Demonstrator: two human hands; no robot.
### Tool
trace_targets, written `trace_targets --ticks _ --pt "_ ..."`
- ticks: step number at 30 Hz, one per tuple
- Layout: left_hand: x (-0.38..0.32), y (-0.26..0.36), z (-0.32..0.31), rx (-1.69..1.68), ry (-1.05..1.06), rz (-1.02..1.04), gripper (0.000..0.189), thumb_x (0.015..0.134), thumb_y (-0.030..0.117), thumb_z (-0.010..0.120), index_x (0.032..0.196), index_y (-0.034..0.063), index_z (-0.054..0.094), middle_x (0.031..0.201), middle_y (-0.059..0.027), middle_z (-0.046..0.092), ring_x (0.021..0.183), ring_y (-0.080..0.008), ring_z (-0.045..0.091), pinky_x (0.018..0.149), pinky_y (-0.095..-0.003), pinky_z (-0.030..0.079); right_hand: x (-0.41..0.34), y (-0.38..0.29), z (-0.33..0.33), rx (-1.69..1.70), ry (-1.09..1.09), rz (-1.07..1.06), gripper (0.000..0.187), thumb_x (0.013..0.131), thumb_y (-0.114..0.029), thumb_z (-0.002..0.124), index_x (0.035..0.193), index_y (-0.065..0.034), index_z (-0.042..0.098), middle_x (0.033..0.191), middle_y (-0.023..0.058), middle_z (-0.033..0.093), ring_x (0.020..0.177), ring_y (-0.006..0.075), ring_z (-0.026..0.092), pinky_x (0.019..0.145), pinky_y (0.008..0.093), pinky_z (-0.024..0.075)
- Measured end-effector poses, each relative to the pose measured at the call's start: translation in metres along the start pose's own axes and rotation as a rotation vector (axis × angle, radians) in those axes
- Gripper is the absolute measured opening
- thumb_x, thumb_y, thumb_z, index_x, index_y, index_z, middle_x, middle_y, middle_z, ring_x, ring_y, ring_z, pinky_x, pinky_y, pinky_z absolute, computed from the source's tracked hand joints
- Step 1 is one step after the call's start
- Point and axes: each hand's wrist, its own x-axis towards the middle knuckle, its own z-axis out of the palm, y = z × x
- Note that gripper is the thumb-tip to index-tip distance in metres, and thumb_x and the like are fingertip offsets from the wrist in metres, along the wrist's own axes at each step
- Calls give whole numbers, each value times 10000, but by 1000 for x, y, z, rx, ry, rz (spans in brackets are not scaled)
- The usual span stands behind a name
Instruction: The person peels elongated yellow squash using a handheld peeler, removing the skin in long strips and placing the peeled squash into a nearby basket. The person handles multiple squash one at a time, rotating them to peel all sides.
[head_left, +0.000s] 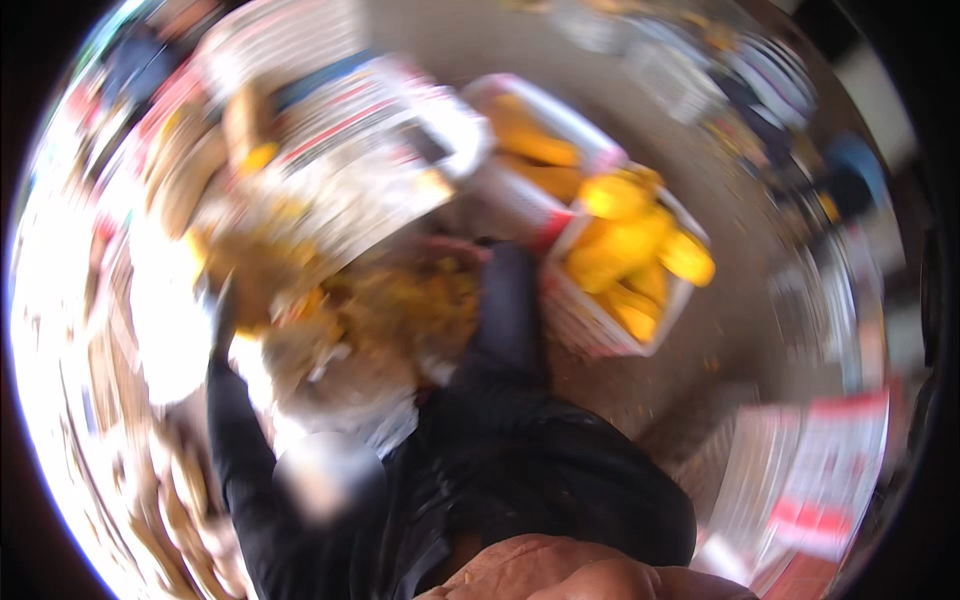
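Observation:
Strong blur covers much of the view. My left hand (223, 307), dark at the end of a black sleeve, is against or beside a brown and yellow rounded mass (247, 274); its grip is unclear. Yellow and brown scraps (405, 307) lie in a heap right of it, with crumpled clear plastic (382, 412) nearer to me. My right hand cannot be told apart; a dark sleeve or trouser leg reaches towards a blurred reddish shape (454, 246). To the right, a white and red crate (600, 341) holds yellow rounded pieces (615, 244), probably peeled produce.
Behind that crate is another pale crate (517, 199) with orange-yellow pieces. Printed white sheets or boxes (375, 127) stand ahead, near brown elongated produce (184, 180) and another person's forearm (247, 124). More printed boxes (825, 472) are at right.

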Motion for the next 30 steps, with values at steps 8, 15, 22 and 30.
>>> trace_targets --ticks 8,15,22,30 --pt "-11 2 -28 -682 54 -411 676 964 295 730 1514 29 441 1474 -134 526 1264 -174 564 1019 -301 483 39 -63 -10 -58 59 -348 580 1008 -396 591 1433 -6 523 1337 248 630 1148 380 663 970 423 512" --pt "8 53 -36 -522 48 -429 827 901 352 772 1555 22 389 1508 -150 486 1332 -198 494 1084 -324 425 113 -193 18 -46 -201 -519 702 975 -465 618 1499 -20 475 1434 239 582 1297 257 606 1003 352 495" --pt "9 73 -44 -502 34 -471 940 871 401 809 1571 -12 337 1581 -186 409 1402 -239 444 1139 -327 384 194 -292 100 -90 -401 -599 620 974 -461 613 1442 -57 559 1293 172 694 1001 251 724 861 373 549" --pt "12 53 -35 -292 -39 -344 671 948 426 675 1514 119 483 1613 -161 380 1487 -301 337 1227 -369 256 165 -315 92 -625 -225 -709 456 1005 -516 467 1330 -260 660 978 165 749 920 368 717 852 460 552"
